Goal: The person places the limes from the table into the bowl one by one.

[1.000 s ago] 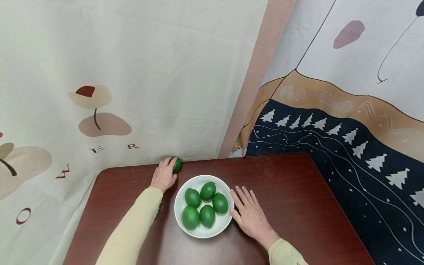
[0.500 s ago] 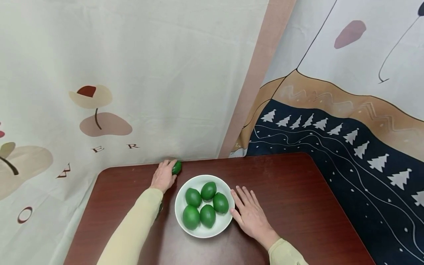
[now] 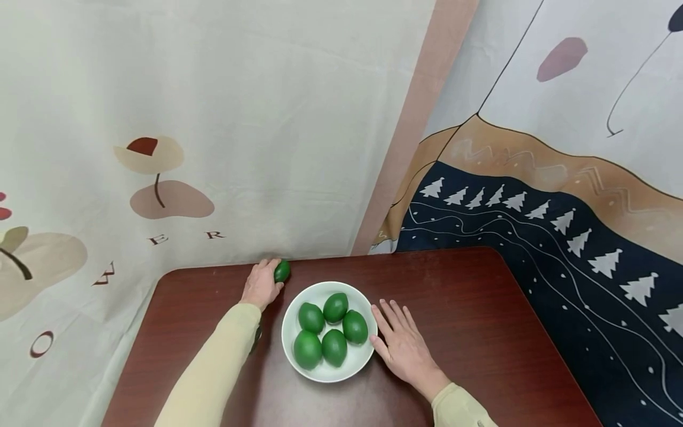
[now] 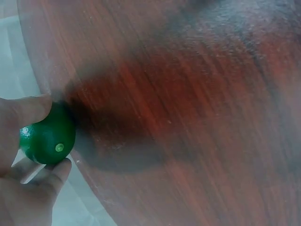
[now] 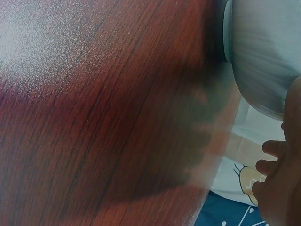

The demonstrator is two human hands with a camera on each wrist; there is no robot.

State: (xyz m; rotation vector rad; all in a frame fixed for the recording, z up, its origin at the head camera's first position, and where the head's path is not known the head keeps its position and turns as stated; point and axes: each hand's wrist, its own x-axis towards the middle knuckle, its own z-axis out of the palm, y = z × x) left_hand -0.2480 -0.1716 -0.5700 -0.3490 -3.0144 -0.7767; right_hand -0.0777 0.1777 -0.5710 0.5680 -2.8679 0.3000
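Note:
Near the table's back edge, my left hand (image 3: 261, 284) holds a green lime (image 3: 281, 271). The left wrist view shows the thumb on one side of this lime (image 4: 49, 136) and fingers on the other. A white bowl (image 3: 329, 376) stands in the middle with several green limes (image 3: 334, 347) lying in it. My right hand (image 3: 408, 350) lies flat at the bowl's right side, fingers straight, index fingertip and thumb right at the rim. In the right wrist view the bowl's outer wall (image 5: 263, 52) rises beside that hand (image 5: 282, 183).
The dark red-brown wooden table (image 3: 469, 308) has rounded back corners. A pale printed cloth (image 3: 267, 148) hangs right behind its back edge, and a navy cloth with white trees (image 3: 533, 249) on the right. A dark thing (image 3: 257, 337) shows partly behind the left sleeve.
The lime at my left hand has shifted slightly left and toward me, the hand staying beside it. My right hand and the bowl have stayed in place.

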